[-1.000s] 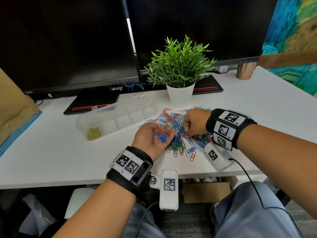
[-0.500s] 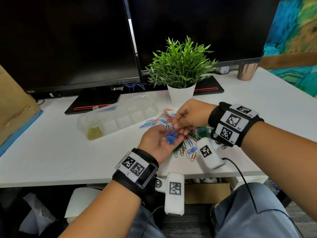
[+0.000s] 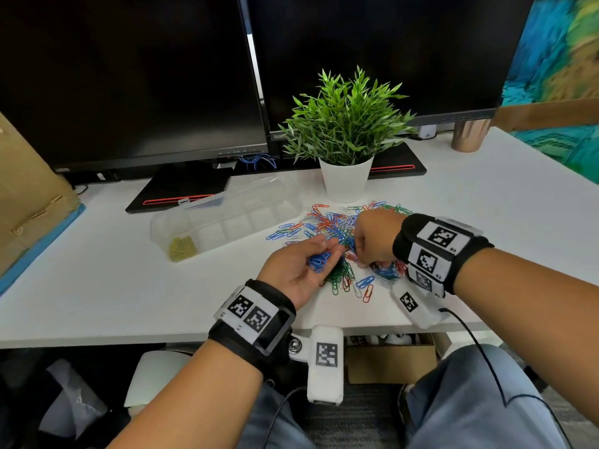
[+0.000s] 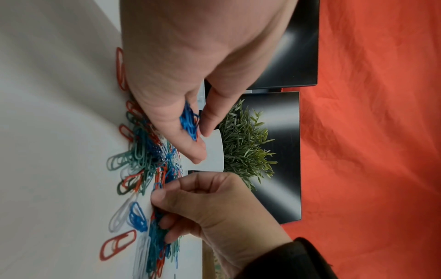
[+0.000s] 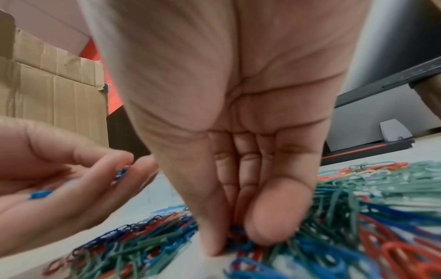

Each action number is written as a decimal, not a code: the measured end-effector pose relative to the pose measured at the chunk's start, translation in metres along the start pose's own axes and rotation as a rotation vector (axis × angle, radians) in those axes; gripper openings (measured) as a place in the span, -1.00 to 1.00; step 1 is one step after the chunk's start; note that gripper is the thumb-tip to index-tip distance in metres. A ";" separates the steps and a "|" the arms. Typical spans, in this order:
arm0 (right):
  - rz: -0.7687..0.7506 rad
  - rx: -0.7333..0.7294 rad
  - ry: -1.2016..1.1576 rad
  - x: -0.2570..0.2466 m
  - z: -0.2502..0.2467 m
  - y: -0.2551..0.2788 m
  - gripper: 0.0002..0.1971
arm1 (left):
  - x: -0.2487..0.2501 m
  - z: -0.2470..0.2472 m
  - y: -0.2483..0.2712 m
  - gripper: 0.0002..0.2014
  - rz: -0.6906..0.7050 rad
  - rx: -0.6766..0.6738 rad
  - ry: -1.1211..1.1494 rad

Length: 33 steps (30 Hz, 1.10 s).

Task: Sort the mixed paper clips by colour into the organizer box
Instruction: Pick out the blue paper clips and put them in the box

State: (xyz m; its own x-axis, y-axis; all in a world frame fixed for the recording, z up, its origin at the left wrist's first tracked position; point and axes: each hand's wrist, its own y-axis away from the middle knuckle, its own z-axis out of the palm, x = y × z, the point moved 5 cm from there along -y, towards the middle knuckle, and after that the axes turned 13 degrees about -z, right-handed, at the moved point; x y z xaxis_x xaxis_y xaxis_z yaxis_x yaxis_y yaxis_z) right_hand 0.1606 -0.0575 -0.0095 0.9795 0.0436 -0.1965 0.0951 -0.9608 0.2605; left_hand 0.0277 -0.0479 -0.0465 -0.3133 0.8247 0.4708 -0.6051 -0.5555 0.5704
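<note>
Mixed paper clips [image 3: 337,222] in blue, green, red and white lie heaped on the white desk [image 3: 97,286]. My left hand [image 3: 325,252] is palm up beside the heap and cups a small bunch of blue paper clips [image 3: 319,262] [image 4: 189,120] between thumb and curled fingers. My right hand [image 3: 359,259] [image 5: 235,237] points down into the heap, its thumb and fingers pinching a blue clip [image 5: 238,229] there. The clear organizer box [image 3: 259,218] lies open to the left of the heap, with yellow clips [image 3: 181,247] in its leftmost compartment.
A potted plant [image 3: 345,176] stands just behind the heap. Two dark monitors [image 3: 129,76] line the back of the desk. A cardboard box [image 3: 29,189] leans at the far left and a copper cup [image 3: 468,136] stands at the back right.
My right hand rose from the heap to the left palm half a second ago, then dropped back into the heap. The left hand stayed palm up with the blue clips.
</note>
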 end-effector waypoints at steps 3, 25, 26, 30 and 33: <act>0.003 0.005 0.017 -0.001 0.000 -0.002 -0.82 | 0.001 0.002 0.003 -0.66 0.003 -0.005 -0.024; -0.168 0.188 -0.140 -0.033 -0.021 -0.002 -0.85 | -0.001 0.014 0.010 -0.70 -0.072 -0.050 -0.071; -0.166 0.184 -0.130 -0.033 -0.020 -0.003 -0.84 | -0.001 0.013 0.009 -0.70 -0.074 -0.046 -0.071; -0.166 0.170 -0.156 -0.029 -0.017 -0.007 -0.79 | -0.001 0.011 0.008 -0.70 -0.068 -0.038 -0.068; -0.140 0.228 -0.180 -0.018 -0.021 -0.009 -0.82 | 0.003 0.009 0.007 -0.61 -0.047 -0.005 -0.065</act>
State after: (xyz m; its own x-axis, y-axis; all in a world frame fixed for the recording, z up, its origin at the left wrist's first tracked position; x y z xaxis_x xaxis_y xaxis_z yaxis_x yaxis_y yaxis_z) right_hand 0.1458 -0.0435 0.0116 0.9106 0.1499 -0.3851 0.1644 -0.9864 0.0047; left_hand 0.0289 -0.0505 -0.0349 -0.2363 0.8409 0.4869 -0.6214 -0.5160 0.5896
